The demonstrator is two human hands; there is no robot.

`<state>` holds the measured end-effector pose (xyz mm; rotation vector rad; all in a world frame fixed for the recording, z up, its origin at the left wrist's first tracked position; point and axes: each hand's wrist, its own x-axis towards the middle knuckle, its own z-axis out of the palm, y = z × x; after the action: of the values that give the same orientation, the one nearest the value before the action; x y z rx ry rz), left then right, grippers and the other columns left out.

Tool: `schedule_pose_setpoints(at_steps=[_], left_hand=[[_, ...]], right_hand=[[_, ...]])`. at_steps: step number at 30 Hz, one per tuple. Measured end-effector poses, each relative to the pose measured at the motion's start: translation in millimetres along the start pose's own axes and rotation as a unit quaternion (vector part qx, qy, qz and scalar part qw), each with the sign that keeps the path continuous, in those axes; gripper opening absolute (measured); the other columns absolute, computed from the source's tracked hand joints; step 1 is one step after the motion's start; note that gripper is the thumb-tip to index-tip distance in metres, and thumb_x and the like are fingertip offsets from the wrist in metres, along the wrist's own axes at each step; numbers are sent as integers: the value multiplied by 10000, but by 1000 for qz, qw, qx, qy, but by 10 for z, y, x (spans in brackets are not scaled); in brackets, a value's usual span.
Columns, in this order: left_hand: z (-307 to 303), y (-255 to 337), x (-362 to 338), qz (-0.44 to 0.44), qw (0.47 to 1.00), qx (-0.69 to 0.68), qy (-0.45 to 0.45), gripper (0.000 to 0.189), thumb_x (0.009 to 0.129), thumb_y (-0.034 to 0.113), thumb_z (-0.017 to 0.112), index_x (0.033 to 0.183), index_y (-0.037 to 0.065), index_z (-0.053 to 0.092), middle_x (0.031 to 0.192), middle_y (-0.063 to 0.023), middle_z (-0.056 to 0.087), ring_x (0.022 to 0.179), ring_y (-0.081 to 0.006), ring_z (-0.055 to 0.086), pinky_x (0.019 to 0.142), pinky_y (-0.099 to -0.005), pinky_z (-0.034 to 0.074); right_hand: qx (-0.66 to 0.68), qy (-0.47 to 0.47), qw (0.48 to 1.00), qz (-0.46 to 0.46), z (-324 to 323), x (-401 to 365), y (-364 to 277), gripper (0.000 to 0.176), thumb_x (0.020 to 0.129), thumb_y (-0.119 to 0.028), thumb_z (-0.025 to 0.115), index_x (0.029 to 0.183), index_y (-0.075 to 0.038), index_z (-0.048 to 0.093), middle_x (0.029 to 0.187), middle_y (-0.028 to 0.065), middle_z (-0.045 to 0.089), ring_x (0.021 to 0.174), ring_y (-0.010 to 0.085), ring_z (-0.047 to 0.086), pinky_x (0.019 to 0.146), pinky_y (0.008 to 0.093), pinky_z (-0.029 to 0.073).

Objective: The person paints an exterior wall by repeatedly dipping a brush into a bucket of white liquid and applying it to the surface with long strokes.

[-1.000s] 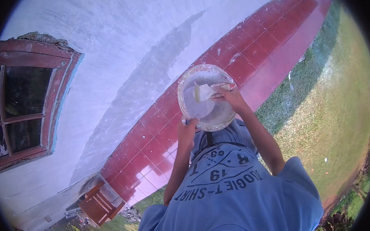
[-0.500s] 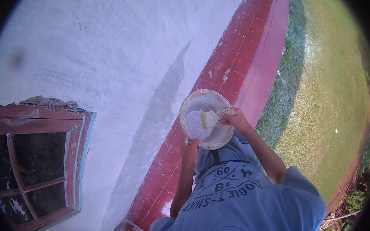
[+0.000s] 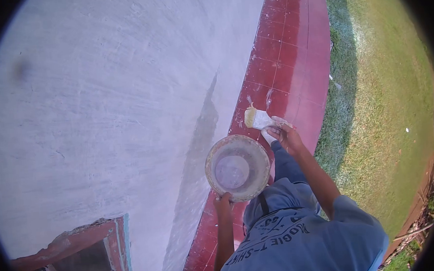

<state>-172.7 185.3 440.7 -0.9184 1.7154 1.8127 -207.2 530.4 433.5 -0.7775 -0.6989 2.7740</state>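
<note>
My left hand (image 3: 223, 199) grips the near rim of a round, paint-stained bucket (image 3: 211, 155), which has a pool of whitish paint (image 3: 231, 172) at its bottom. Its thumb shows at the rim; the other fingers are hidden underneath. Out beyond the bucket on the right, my right hand (image 3: 286, 135) is closed round the handle of a wide paintbrush (image 3: 259, 118). The brush has pale yellowish bristles pointing left, toward the wall, and a whitish, paint-covered body. It hangs in the air above the red tiles, apart from bucket and wall.
A whitish wall (image 3: 125, 101) fills the left, with a greyer patch (image 3: 199, 131) low down. Beside it runs a red tiled walkway (image 3: 267, 58) with white splatters. A red window frame (image 3: 79, 241) with broken plaster sits lower left. Grass (image 3: 375, 126) borders the walkway's right edge.
The paintbrush has come up out of the bucket and now sits beyond its rim. The bucket has moved lower in view. The whole view has shifted, with the window lower.
</note>
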Motion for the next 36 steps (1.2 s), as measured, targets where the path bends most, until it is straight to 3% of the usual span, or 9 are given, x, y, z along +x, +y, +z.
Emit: schedule_pose_setpoints(at_steps=[7, 13, 16, 18, 26, 29, 31, 34, 36], left_hand=[[462, 13, 645, -35, 992, -39, 116, 348, 753, -19, 595, 1091, -42, 515, 982, -105, 584, 821, -234, 619, 720, -417, 554], [661, -99, 771, -92, 974, -132, 159, 574, 711, -15, 532, 1281, -39, 469, 1212, -150, 558, 1156, -315, 562, 968, -465, 490], [742, -23, 823, -116, 963, -160, 183, 576, 719, -7, 520, 1291, -41, 467, 1247, -138, 554, 1179, -303, 547, 979, -453, 483], [571, -349, 815, -110, 962, -150, 200, 573, 722, -3, 507, 1292, -43, 471, 1283, -131, 548, 1194, -289, 537, 1015, -442, 453], [367, -561, 753, -167, 949, -162, 213, 636, 709, -19, 489, 1341, -49, 423, 1326, -141, 516, 1236, -305, 504, 1039, -467, 427], [305, -539, 712, -179, 947, -152, 220, 647, 708, -24, 483, 1351, -43, 414, 1326, -138, 511, 1237, -305, 501, 1031, -471, 435], [319, -526, 703, -180, 945, -140, 234, 649, 709, -27, 481, 1354, -39, 413, 1321, -136, 514, 1235, -304, 503, 1027, -470, 439], [338, -528, 747, -169, 949, -151, 221, 633, 711, -28, 479, 1342, -36, 426, 1304, -131, 526, 1224, -297, 508, 1026, -468, 441], [283, -589, 757, -177, 946, -170, 214, 620, 712, -23, 483, 1330, -31, 446, 1297, -124, 533, 1216, -293, 510, 1038, -472, 427]], right_hand=[[-81, -33, 996, 1, -314, 2291, -108, 279, 962, -39, 543, 1224, 57, 542, 1200, 205, 610, 1114, 300, 628, 1015, 392, 519], [-179, -22, 976, -120, -391, 4056, 164, 200, 928, -61, 625, 1094, 47, 642, 1178, 164, 644, 1106, 246, 632, 970, 341, 530], [-313, 5, 933, -177, -380, 4302, 601, 196, 893, -46, 666, 1081, 11, 664, 1182, 164, 655, 1086, 241, 647, 919, 334, 540], [-369, -95, 870, -312, -577, 4056, 1066, 230, 843, -14, 708, 1071, -31, 683, 1205, 167, 654, 1034, 241, 674, 855, 335, 555], [-383, -302, 865, -114, -958, 4090, 864, 256, 787, 45, 714, 1028, -41, 713, 1191, 154, 672, 1006, 229, 689, 803, 338, 567], [-409, -153, 873, -218, -722, 4697, 223, 231, 816, 5, 704, 1043, -35, 722, 1101, 135, 712, 953, 211, 698, 840, 318, 552], [-257, -86, 932, -241, -747, 5144, -152, 132, 867, -43, 686, 992, -10, 715, 1022, 132, 720, 937, 194, 685, 839, 304, 539], [-314, 48, 898, -304, -958, 5756, -324, 164, 914, -68, 609, 1013, 46, 674, 1157, 152, 675, 999, 217, 659, 902, 321, 528], [-178, -14, 874, -452, -937, 5978, -207, 176, 924, -51, 609, 1085, 17, 628, 1033, 139, 680, 974, 210, 668, 880, 326, 569]])
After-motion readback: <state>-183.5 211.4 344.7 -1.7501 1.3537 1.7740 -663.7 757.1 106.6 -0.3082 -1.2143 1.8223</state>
